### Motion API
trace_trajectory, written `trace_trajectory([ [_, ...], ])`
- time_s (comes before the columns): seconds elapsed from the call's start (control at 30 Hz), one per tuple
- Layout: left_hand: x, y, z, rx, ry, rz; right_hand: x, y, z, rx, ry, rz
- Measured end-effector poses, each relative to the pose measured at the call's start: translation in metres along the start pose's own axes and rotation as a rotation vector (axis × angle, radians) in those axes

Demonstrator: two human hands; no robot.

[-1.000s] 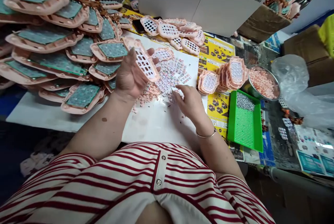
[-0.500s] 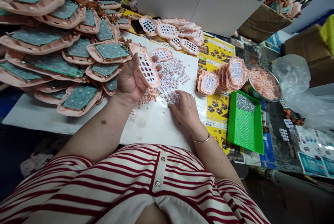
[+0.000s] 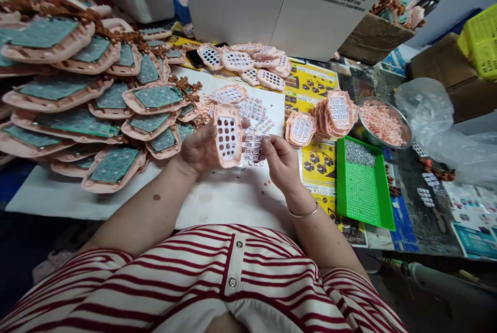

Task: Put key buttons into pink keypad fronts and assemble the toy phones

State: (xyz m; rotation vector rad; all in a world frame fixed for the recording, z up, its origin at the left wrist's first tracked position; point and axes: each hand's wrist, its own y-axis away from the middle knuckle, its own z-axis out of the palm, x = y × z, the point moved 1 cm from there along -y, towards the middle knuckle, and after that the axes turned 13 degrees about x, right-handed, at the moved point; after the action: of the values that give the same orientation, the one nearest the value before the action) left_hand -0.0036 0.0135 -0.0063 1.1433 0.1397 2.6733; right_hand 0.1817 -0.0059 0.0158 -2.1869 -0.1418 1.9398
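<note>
My left hand (image 3: 200, 149) grips a pink plastic shell (image 3: 228, 139) with rows of dark holes, held upright over the white sheet (image 3: 217, 196). Close to its right side, my right hand (image 3: 282, 163) pinches a clear button sheet (image 3: 254, 148) between thumb and fingers. The two pieces are side by side; whether they touch is unclear. Behind them lie many small printed button pieces (image 3: 258, 113) and another pink shell (image 3: 227, 94).
Pink shells with green boards (image 3: 112, 170) are piled at left. Perforated shells (image 3: 236, 60) lie at the back before a carton (image 3: 248, 12). Stacked shells (image 3: 301, 128), a green tray (image 3: 365, 185) and a metal bowl (image 3: 404, 128) of pink pieces are at right.
My right hand has lifted a clear button sheet from the pile and moved it beside the shell. My left hand has turned the shell more upright and brought it lower. The view has shifted slightly.
</note>
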Motion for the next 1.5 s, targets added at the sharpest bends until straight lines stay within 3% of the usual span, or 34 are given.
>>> trace_trajectory([
  [0.13,-0.009,0.003,0.001,-0.099,-0.047,-0.034,-0.004,-0.006,0.015,-0.095,-0.139,0.145],
  [0.23,-0.012,0.003,0.002,-0.13,-0.086,-0.042,-0.001,-0.007,0.023,-0.036,-0.062,0.156],
  [0.33,-0.013,0.002,0.004,-0.121,-0.117,-0.029,-0.002,-0.004,0.027,0.09,0.195,0.016],
  [0.4,-0.014,0.002,0.004,-0.098,-0.117,-0.021,-0.007,-0.001,0.027,0.107,0.44,-0.138],
  [0.47,-0.014,0.002,0.004,-0.084,-0.093,-0.019,-0.011,0.003,0.026,0.086,0.649,-0.269],
  [0.57,-0.014,0.002,0.004,-0.084,-0.057,-0.021,-0.013,0.011,0.023,0.053,0.789,-0.454],
  [0.7,-0.009,0.002,0.006,-0.102,-0.045,-0.043,-0.009,0.019,0.017,-0.154,0.832,-0.714],
  [0.77,0.0,0.001,0.006,-0.088,-0.026,0.016,-0.006,0.014,0.013,-0.183,0.833,-0.736],
  [0.87,0.021,-0.001,0.001,-0.019,0.036,0.249,-0.003,-0.002,0.009,-0.073,0.9,-0.601],
  [0.9,0.028,-0.002,-0.002,0.005,0.045,0.312,-0.001,-0.007,0.011,-0.106,0.938,-0.554],
  [0.97,0.04,-0.003,-0.008,0.021,0.028,0.385,0.005,-0.01,0.022,-0.323,0.993,-0.523],
  [1.03,0.046,-0.003,-0.013,0.016,-0.001,0.419,0.009,-0.006,0.038,-0.535,1.019,-0.585],
  [1.2,0.043,-0.006,-0.015,0.036,0.017,0.447,0.02,0.005,0.067,-0.619,1.02,-0.794],
  [1.3,0.04,-0.008,-0.012,0.016,0.084,0.438,0.027,-0.002,0.058,-0.487,0.808,-0.628],
  [1.43,0.035,-0.006,-0.01,-0.007,0.084,0.336,0.033,-0.015,0.027,-0.077,0.209,-0.074],
  [1.5,0.027,-0.005,-0.009,-0.019,0.095,0.251,0.031,-0.017,0.014,0.036,-0.052,0.17],
])
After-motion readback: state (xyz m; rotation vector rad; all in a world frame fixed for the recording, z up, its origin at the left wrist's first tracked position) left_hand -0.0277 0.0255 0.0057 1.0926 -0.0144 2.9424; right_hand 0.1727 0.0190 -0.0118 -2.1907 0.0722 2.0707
